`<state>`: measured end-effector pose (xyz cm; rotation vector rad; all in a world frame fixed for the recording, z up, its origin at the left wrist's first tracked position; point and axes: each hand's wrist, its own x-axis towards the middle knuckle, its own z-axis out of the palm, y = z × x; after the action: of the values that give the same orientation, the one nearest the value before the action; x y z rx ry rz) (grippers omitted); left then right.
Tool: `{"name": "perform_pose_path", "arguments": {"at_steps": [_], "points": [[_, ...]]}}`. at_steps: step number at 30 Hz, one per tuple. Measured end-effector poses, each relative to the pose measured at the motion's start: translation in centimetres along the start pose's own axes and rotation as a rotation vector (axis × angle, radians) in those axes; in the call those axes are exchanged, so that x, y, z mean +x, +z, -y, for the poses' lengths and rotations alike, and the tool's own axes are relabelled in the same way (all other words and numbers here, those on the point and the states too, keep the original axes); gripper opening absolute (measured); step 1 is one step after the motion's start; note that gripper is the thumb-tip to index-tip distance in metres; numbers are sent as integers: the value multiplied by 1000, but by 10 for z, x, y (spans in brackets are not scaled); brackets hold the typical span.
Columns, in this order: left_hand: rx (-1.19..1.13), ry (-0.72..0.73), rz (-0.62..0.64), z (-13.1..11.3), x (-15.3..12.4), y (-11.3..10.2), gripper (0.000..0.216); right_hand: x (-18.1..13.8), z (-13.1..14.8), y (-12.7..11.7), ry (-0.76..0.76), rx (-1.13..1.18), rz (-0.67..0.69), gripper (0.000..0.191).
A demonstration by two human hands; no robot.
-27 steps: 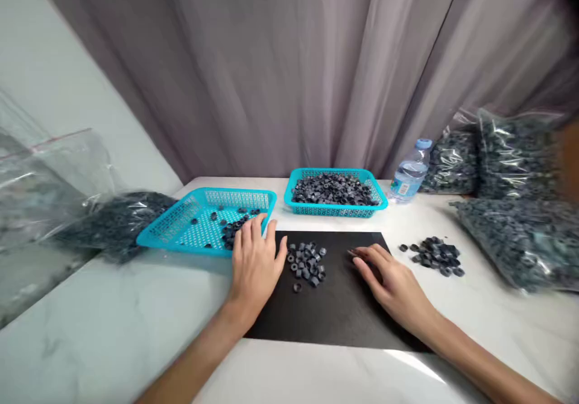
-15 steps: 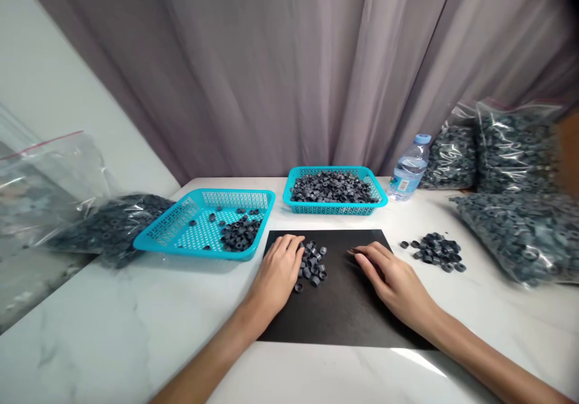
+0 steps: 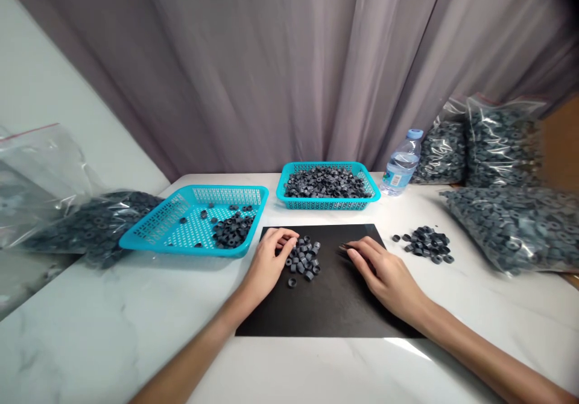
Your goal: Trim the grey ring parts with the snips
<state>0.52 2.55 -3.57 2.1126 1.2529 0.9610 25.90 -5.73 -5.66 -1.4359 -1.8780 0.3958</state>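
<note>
My left hand (image 3: 268,260) is at the left edge of a pile of small dark grey plastic rings (image 3: 306,258) on a black mat (image 3: 335,307). Its thumb and fingers come together in a pinch by the pile; what is between them, if anything, is hidden. One ring (image 3: 292,283) lies apart, just in front of the pile. My right hand (image 3: 384,269) rests over the right side of the mat, closed around tweezers (image 3: 344,248). Only their thin dark tips show, pointing left towards the pile with a gap between.
Left of the mat stands a blue basket (image 3: 158,244) with some rings; a fuller basket (image 3: 328,204) is behind. Loose rings (image 3: 427,244) lie on the right. Beyond are a water bottle (image 3: 402,166) and bags of rings (image 3: 511,229); another bag (image 3: 108,217) lies far left.
My left thumb has come up to the fingers at the pile's edge, where the hand lay flatter before. My right hand stays almost in place. The whole view has shifted slightly.
</note>
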Motion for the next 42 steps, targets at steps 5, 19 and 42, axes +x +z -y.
{"name": "perform_pose_path", "arguments": {"at_steps": [5,19,42], "points": [[-89,-36,6,-1,3,-1,19,0,3,-2,-37,82,-7,30],[-77,80,-43,-14,-3,-7,16,1,11,1,-98,46,-6,32],[-136,291,128,-49,-36,18,18,8,20,-4,191,846,195,45]]}}
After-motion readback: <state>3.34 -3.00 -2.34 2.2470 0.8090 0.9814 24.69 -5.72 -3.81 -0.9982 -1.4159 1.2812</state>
